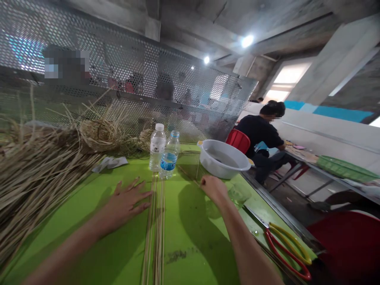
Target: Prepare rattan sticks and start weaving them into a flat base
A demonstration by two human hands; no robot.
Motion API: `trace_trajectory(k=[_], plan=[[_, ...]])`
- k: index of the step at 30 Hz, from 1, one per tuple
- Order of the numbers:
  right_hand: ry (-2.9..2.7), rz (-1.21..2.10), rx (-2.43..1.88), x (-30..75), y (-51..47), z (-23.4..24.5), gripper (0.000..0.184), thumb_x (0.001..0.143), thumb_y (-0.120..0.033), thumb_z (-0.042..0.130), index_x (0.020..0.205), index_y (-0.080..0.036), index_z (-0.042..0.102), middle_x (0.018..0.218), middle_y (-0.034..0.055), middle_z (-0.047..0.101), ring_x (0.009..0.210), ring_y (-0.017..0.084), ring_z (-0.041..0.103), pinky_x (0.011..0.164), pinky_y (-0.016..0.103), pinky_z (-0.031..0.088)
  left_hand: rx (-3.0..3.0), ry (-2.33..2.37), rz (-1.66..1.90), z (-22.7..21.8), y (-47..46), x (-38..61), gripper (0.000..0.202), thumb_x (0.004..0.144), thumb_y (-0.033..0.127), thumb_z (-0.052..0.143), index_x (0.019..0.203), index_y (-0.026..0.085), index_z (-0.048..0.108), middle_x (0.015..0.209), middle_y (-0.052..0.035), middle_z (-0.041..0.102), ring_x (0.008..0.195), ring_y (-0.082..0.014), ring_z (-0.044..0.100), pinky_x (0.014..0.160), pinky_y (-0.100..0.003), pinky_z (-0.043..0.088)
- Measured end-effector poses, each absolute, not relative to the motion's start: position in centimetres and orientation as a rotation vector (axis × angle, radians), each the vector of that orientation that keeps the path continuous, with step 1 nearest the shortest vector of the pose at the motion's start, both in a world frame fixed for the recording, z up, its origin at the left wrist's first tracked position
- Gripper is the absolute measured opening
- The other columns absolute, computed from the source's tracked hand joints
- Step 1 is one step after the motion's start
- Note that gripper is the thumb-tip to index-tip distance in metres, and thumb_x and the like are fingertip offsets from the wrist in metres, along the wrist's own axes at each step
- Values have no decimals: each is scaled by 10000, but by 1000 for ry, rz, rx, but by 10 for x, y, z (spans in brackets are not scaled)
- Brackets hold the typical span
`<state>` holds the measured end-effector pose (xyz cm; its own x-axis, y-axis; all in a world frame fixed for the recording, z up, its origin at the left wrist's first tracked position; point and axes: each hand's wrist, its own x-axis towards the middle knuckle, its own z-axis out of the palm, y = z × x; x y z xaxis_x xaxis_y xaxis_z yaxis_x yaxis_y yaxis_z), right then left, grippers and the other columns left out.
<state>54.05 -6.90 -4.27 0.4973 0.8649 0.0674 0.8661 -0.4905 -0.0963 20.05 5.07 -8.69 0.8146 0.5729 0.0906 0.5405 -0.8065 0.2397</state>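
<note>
My left hand (128,200) lies flat on the green table (190,221) with fingers spread, its fingertips at the edge of a row of thin straw strands (156,221) laid straight toward me. My right hand (212,187) is closed in a loose pinch near the far end of a slanting strand, just in front of a white plastic basin (223,159). What the fingers hold is too small to make out. Two clear water bottles (164,152) stand upright beyond the strands.
A large heap of dry straw (38,166) covers the table's left side before a perforated metal screen (133,79). Red and yellow handled scissors (287,249) lie at the right table edge. A seated person in black (261,134) works at another table on the right.
</note>
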Motion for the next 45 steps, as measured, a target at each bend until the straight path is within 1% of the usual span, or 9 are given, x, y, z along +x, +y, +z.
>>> trace_trajectory(k=[3, 7, 11, 19, 24, 28, 31, 38, 45], plan=[[-1527, -1, -2616, 540, -69, -43, 118, 837, -211, 600, 817, -241, 712, 890, 39, 759, 809, 204, 672, 607, 272, 335, 2766, 857, 279, -91, 52, 200, 497, 966, 666, 397, 1429, 502, 469, 1605, -5, 352, 1515, -376, 187, 1148, -762, -15], [-1518, -18, -2615, 540, -70, -43, 170, 882, -216, 540, 883, -246, 706, 919, 46, 754, 818, 210, 667, 605, 286, 324, 2760, 870, 279, -89, 49, 199, 505, 968, 674, 380, 1430, 492, 475, 1611, -18, 340, 1525, -354, 161, 1157, -741, -31], [-1513, 24, -2642, 540, -71, -43, 134, 867, -237, 576, 842, -237, 707, 887, 58, 753, 809, 226, 668, 595, 289, 317, 2736, 873, 268, -83, 44, 200, 515, 965, 689, 367, 1421, 484, 491, 1611, -5, 348, 1527, -347, 166, 1160, -732, -44], [-1522, 15, -2636, 539, -70, -43, 141, 894, -241, 566, 904, -245, 707, 938, 51, 754, 840, 215, 670, 631, 277, 349, 2739, 889, 220, -79, 42, 202, 540, 946, 720, 360, 1425, 500, 475, 1629, 16, 295, 1529, -348, 149, 1165, -723, -63], [-1537, 35, -2638, 538, -70, -44, 138, 875, -207, 569, 835, -236, 698, 912, 51, 749, 829, 220, 670, 600, 280, 321, 2722, 729, 199, -64, 22, 206, 493, 948, 710, 388, 1394, 527, 491, 1646, 44, 232, 1532, -349, 132, 1158, -736, -56], [-1532, 26, -2622, 539, -70, -44, 122, 896, -244, 573, 889, -236, 695, 933, 51, 747, 846, 222, 670, 599, 284, 314, 2711, 628, 157, -54, 5, 210, 489, 943, 710, 402, 1386, 528, 501, 1639, 30, 262, 1536, -319, 138, 1177, -713, -40], [-1552, 48, -2609, 539, -70, -45, 92, 877, -288, 620, 864, -245, 701, 922, 37, 747, 843, 217, 665, 605, 279, 322, 2704, 598, 154, -55, 1, 211, 490, 938, 712, 413, 1384, 530, 503, 1638, 36, 266, 1536, -313, 136, 1181, -702, -57], [-1522, 8, -2616, 539, -69, -42, 198, 913, -239, 522, 908, -248, 719, 929, 65, 747, 802, 213, 656, 628, 283, 343, 2744, 588, 123, -60, 0, 213, 525, 920, 735, 416, 1401, 536, 485, 1640, 20, 260, 1531, -327, 145, 1181, -705, -46], [-1532, -29, -2572, 535, -70, -39, 179, 940, -256, 524, 930, -255, 703, 917, 47, 750, 799, 199, 655, 620, 278, 330, 2750, 556, 119, -60, -4, 215, 566, 918, 740, 411, 1432, 508, 464, 1636, -5, 264, 1520, -362, 168, 1178, -718, -29]])
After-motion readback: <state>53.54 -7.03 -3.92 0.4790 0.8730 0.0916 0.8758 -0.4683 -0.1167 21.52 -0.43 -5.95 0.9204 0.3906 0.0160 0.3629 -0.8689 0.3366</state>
